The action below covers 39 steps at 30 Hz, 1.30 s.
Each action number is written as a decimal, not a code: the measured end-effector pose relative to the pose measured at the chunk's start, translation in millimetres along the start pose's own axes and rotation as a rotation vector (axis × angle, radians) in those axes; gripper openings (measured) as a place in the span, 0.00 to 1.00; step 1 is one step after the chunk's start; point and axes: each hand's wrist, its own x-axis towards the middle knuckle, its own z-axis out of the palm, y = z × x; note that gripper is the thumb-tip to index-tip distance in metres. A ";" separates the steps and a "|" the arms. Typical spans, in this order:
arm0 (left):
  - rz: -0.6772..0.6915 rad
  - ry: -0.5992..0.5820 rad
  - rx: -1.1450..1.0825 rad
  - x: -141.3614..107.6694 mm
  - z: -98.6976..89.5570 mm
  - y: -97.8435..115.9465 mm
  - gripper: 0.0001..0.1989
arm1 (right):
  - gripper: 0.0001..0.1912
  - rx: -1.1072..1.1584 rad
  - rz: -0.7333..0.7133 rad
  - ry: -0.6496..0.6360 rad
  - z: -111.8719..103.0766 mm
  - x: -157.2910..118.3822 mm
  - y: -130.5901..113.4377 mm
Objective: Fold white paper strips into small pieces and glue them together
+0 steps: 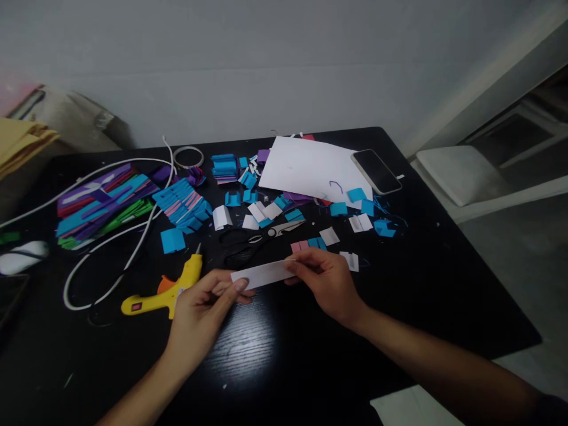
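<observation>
A white paper strip [265, 274] is stretched between my two hands above the black table. My left hand [213, 296] pinches its left end, thumb on top. The right end sits between the thumb and fingers of my right hand [326, 278]. Beside my left hand lies a yellow glue gun [177, 290], partly hidden behind it. Black-handled scissors [261, 235] rest just beyond the strip. Pink folded paper pieces [299, 246] and small blue and white folded pieces [329, 236] lie close behind my right hand.
Bundles of coloured paper strips [102, 201] and a looping white cable [133, 254] lie on the left. A large white sheet [306, 168] and a phone [376, 171] are at the back right. A tape roll [188, 149] lies near the wall, a white mouse [24, 258] at far left.
</observation>
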 end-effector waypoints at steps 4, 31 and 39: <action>-0.001 0.034 -0.009 -0.5 -1.0 2.5 0.10 | 0.14 0.018 0.010 -0.002 1.4 0.0 -2.3; 0.240 -0.157 0.147 -13.4 6.6 -1.0 0.06 | 0.10 -0.365 0.051 -0.397 5.2 -18.8 -4.0; 0.138 -0.140 0.104 -9.5 4.2 3.0 0.07 | 0.10 -0.350 0.041 -0.352 5.1 -16.2 -0.1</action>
